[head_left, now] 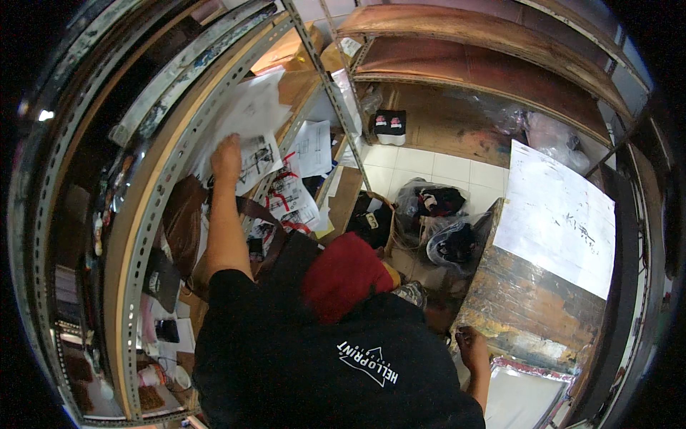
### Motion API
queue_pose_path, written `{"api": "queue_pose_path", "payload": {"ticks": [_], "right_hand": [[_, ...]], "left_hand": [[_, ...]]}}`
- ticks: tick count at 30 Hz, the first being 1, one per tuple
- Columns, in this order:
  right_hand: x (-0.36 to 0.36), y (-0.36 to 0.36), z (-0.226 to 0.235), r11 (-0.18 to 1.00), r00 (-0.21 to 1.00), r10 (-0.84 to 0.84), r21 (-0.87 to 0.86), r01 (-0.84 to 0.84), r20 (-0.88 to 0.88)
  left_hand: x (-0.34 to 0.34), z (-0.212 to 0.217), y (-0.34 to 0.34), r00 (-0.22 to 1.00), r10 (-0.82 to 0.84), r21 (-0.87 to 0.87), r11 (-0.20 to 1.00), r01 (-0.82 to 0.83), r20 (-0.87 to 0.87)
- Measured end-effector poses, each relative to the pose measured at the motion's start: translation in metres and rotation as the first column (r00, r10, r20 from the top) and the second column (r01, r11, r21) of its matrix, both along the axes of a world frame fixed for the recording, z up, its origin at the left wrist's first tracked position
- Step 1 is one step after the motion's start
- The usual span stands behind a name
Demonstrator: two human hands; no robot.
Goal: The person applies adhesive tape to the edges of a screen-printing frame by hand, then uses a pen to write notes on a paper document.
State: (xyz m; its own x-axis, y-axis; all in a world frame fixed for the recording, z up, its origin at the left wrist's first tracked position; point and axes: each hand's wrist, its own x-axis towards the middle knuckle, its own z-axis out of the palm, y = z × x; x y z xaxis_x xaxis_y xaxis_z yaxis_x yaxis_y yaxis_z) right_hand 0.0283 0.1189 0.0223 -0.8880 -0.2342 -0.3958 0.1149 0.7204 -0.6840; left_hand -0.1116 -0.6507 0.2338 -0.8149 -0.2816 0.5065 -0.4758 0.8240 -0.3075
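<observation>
My left arm reaches up to the left, into a shelf strewn with papers. My left hand [226, 161] is closed on the edge of a sheet of paper [250, 107], which is pale and smeared by motion. Just beside the hand lies a printed sheet [259, 163] with dark artwork. More sheets [293, 196], some with red marks, overlap to the right. Low on the right, my right hand [473, 348] has its fingers curled beside the worktable's near edge. What is in those fingers, if anything, is hidden.
On the right, a worn worktable [529, 300] bears a large white sheet [561, 214] with dark ink marks. A framed screen [525, 393] lies near it. Plastic bags [457, 243] of dark cloth and a box [371, 222] stand on the floor. A metal shelf post [329, 86] rises ahead.
</observation>
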Motion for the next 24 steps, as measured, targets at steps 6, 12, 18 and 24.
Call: {"api": "queue_pose_path", "payload": {"ticks": [6, 12, 18, 24], "right_hand": [[-0.012, -0.013, 0.027, 0.994, 0.987, -0.062, -0.102, 0.047, -0.149], [-0.043, -0.050, 0.112, 0.978, 0.958, -0.109, -0.201, 0.056, -0.266], [-0.003, -0.031, 0.145, 0.922, 0.929, -0.301, -0.314, 0.226, -0.215], [0.068, -0.009, 0.121, 0.871, 0.881, -0.461, -0.247, 0.425, -0.108]], "left_hand": [[-0.044, 0.078, 0.157, 0.938, -0.346, -0.169, 0.924, 0.344, 0.014], [-0.046, 0.129, 0.319, 0.530, -0.794, -0.016, 0.559, 0.829, -0.299], [-0.130, 0.132, 0.444, 0.310, -0.895, 0.250, 0.235, 0.939, -0.321], [-0.203, 0.107, 0.588, -0.071, -0.902, 0.358, -0.240, 0.903, -0.425]]}}
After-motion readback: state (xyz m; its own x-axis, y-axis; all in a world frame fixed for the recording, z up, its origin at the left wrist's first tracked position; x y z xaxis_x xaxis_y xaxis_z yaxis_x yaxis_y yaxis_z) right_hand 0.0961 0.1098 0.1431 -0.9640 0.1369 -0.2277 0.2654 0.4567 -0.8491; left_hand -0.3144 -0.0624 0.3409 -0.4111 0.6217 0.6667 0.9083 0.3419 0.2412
